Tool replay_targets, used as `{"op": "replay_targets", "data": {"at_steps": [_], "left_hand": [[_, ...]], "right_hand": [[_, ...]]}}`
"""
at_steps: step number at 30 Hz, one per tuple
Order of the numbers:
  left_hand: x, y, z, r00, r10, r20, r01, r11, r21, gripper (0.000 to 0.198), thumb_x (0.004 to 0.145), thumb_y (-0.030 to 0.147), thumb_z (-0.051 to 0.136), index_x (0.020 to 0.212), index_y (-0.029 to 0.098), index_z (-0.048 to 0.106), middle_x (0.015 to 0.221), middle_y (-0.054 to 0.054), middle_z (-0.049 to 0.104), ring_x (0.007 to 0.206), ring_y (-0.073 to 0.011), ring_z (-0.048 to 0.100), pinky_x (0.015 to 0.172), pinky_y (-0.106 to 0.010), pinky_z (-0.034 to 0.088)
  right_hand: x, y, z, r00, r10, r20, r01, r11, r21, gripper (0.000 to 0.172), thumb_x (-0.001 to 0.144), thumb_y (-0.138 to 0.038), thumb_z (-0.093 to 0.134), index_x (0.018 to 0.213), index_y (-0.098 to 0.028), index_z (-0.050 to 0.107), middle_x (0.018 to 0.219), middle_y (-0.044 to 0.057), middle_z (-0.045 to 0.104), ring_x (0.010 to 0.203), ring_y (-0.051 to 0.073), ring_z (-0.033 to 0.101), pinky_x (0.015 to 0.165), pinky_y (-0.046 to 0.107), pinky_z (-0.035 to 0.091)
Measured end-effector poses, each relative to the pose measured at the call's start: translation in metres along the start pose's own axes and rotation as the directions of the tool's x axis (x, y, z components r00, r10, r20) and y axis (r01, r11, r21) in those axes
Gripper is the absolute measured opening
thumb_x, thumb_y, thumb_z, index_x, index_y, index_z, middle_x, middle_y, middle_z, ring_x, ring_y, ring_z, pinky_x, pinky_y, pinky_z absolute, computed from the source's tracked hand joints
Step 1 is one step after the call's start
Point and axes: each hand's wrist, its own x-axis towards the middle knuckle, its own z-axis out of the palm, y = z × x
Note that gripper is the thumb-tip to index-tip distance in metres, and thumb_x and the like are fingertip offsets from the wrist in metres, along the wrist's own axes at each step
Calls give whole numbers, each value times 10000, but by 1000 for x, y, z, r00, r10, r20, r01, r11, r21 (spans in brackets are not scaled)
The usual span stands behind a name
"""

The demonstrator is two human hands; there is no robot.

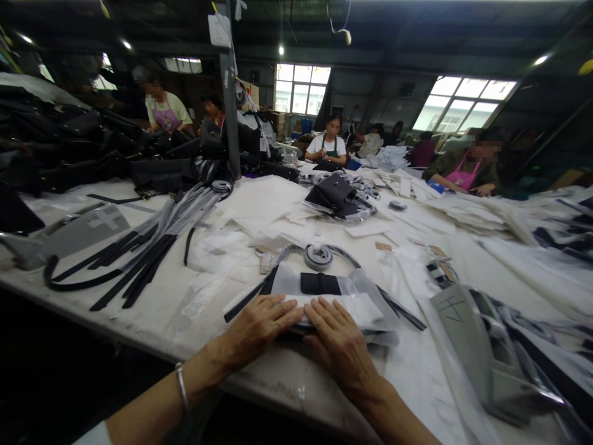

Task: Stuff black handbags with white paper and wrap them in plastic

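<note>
A dark bag partly covered with white wrapping sheet (365,310) lies flat near the table's front edge. My left hand (264,321) rests on the left part of the sheet, fingers stretched out. Beside it, nearly touching at the fingertips, my right hand (336,330) lies on the sheet with its fingers flat. A small black strap piece (320,283) shows on the bag just beyond my fingers. Behind it sits a coiled, wrapped strap (318,256). Dark strap ends stick out at both sides of the bag.
Long black straps (151,266) and a grey piece with a cross (99,225) lie left on the table (152,339). A grey bin marked with writing (477,346) stands right. Farther back are a black bag (336,194), paper stacks, a post (229,111) and several people.
</note>
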Motion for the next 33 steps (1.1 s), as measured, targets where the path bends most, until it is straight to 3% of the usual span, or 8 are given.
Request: {"op": "replay_targets", "data": {"at_steps": [3, 6, 14, 18, 21, 26, 31, 33], "left_hand": [[-5, 1, 11, 992, -3, -126, 8, 999, 41, 410, 1003, 117, 384, 1371, 220, 533, 1259, -83, 665, 1198, -214, 603, 982, -384, 526], [-11, 11, 11, 989, -25, -143, 46, 988, 146, 452, 1004, 102, 352, 1420, 219, 485, 1335, -75, 626, 1291, -244, 533, 1072, -459, 447], [3, 23, -8, 995, 30, 94, -65, 916, 396, 446, 933, 50, 420, 1369, 91, 503, 1351, -178, 594, 1158, -322, 616, 904, -443, 507], [8, 12, -3, 982, 91, 166, -148, 915, 376, 479, 903, 21, 419, 1377, 73, 466, 1316, -199, 610, 1066, -274, 657, 821, -364, 536], [10, 2, 0, 989, 113, 99, -140, 930, 339, 507, 873, 1, 395, 1370, 76, 466, 1289, -190, 628, 1014, -243, 672, 782, -329, 544], [17, -3, -2, 992, 98, -80, -72, 958, 277, 563, 800, -10, 379, 1339, 93, 505, 1224, -156, 667, 984, -230, 677, 805, -330, 539], [17, 4, 4, 989, 54, -136, -11, 955, 297, 494, 863, 130, 441, 1352, 118, 505, 1297, -156, 634, 1188, -335, 595, 1084, -549, 379], [15, 2, 13, 979, 72, -191, -4, 943, 333, 457, 899, 111, 425, 1348, 116, 509, 1278, -155, 644, 1230, -328, 574, 1124, -538, 336]], "right_hand": [[0, -3, 3, 999, 4, -40, -5, 1000, -26, 430, 919, -121, 553, 1343, -186, 578, 1340, 94, 635, 1264, 293, 571, 1080, 526, 457], [-2, -7, 8, 994, -2, -107, -4, 998, -59, 407, 940, -109, 522, 1334, -190, 587, 1335, 93, 639, 1282, 283, 556, 1093, 520, 436], [-1, -14, 5, 996, 52, -68, -55, 998, -42, 422, 919, -170, 585, 1341, -176, 572, 1332, 112, 638, 1289, 290, 539, 1115, 522, 384], [3, -23, 6, 993, 115, -8, -115, 993, -17, 638, 820, -365, 756, 1366, -127, 527, 1370, 169, 595, 1307, 332, 501, 1145, 543, 325], [9, -25, 10, 992, 123, -41, -125, 991, -49, 718, 797, -428, 763, 1383, -114, 490, 1357, 177, 594, 1299, 338, 490, 1153, 543, 292], [23, -9, 8, 994, 39, -99, -54, 987, -149, 429, 929, -250, 552, 1335, -126, 496, 1244, 142, 651, 1188, 299, 549, 1062, 493, 375], [33, 2, 9, 996, -65, -57, 55, 985, -165, 233, 962, -226, 485, 1166, -134, 547, 1063, 122, 689, 994, 264, 616, 882, 428, 466], [38, 2, 12, 997, -58, -44, 50, 987, -150, 200, 954, -235, 500, 1124, -143, 556, 1021, 111, 692, 934, 257, 627, 840, 418, 478]]}}
